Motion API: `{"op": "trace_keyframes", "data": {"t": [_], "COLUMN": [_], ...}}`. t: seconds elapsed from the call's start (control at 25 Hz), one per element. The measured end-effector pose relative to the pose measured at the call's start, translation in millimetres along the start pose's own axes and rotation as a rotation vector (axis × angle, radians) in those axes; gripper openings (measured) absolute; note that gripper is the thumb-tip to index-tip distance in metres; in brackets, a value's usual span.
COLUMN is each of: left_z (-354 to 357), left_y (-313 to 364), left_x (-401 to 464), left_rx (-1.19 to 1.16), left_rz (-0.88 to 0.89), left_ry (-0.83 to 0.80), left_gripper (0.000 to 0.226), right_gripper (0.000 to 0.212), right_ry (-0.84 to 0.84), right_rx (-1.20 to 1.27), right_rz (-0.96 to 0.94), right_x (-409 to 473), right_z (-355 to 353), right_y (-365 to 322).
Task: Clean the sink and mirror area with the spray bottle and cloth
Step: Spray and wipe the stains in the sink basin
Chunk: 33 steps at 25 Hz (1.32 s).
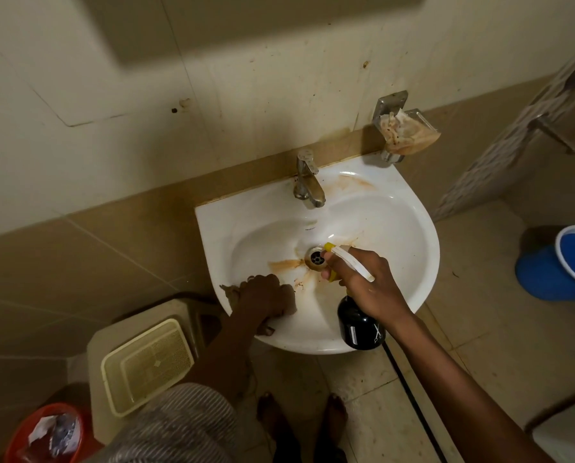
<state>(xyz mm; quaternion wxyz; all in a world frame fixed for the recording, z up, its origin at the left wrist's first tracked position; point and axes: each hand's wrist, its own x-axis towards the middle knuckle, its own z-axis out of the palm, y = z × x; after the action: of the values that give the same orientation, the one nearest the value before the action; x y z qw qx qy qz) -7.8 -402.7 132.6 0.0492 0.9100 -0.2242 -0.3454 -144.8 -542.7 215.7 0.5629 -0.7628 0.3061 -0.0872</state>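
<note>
Right grip: right hand [366, 282] wrapped around spray bottle [359, 325], nozzle aimed at drain [316, 259] stains.
Left grip: left hand [266, 295] closed on cloth [230, 293], pressed on sink [413, 235] rim, ready to wipe.

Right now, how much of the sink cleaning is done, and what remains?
Little looks done: brown stains remain in the sink beside the drain and behind the faucet. In hand: the right hand aims the spray bottle at the drain; the left hand presses the cloth on the rim. The mirror is out of view.
</note>
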Motion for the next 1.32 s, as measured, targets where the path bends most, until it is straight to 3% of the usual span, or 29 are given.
{"op": "trace_keyframes", "data": {"t": [0.12,0.2,0.32,0.4,0.48,0.52,0.64,0.88,1.0,1.08,1.16,1.32], "left_z": [-10.5,-18.1,-31.5,-39.5,-42.9,-39.4,-13.9,6.4,8.0,6.6,0.0,-20.5], "left_y": [5.8,7.0,-2.3,-13.5,-24.9,-29.8,-22.7,3.1,17.5,23.1,24.4,-18.7], "left_x": [-5.7,-10.1,-8.3,-2.3,5.0,9.0,8.5,-10.8,-25.1,-33.7,-43.8,-50.1], "left_rx": [-0.146,-0.284,-0.614,-0.836,-0.686,-0.499,-0.078,-0.162,-0.26,-0.403,-0.696,-1.351], "left_rz": [0.008,0.0,-0.003,0.002,0.088,0.157,0.167,0.151,0.042,0.029,0.011,-0.237], "left_ry": [-0.279,-0.366,-0.286,-0.086,0.135,0.181,0.1,-0.097,-0.248,-0.322,-0.266,0.132], "left_gripper": [0.051,0.033,0.049,0.048,0.032,0.04,0.059,0.041,0.057,0.071,0.045,0.038], "right_gripper": [0.033,0.033,0.033,0.034,0.036,0.035,0.029,0.03,0.032,0.031,0.03,0.032], "right_ry": [-0.011,-0.016,-0.016,-0.02,-0.02,-0.016,-0.016,0.003,0.022,0.023,-0.017,-0.229], "right_rx": [0.023,0.035,0.054,0.052,0.056,0.069,0.091,0.082,0.108,0.117,0.098,-0.002], "right_rz": [-0.01,-0.009,-0.024,-0.041,-0.049,-0.04,-0.027,-0.059,-0.057,-0.052,-0.05,-0.048], "right_x": [-1.7,-3.0,-5.5,-4.2,-2.0,-1.0,2.4,4.8,6.0,7.1,7.3,-1.2], "right_z": [-2.0,-4.5,-10.9,-12.7,-9.9,-7.6,0.6,-5.7,-8.6,-9.5,-14.0,-24.0], "right_y": [-2.1,-3.7,-8.1,-8.0,-6.6,-6.0,-3.8,-3.4,-3.9,-7.6,-11.2,-12.0]}}
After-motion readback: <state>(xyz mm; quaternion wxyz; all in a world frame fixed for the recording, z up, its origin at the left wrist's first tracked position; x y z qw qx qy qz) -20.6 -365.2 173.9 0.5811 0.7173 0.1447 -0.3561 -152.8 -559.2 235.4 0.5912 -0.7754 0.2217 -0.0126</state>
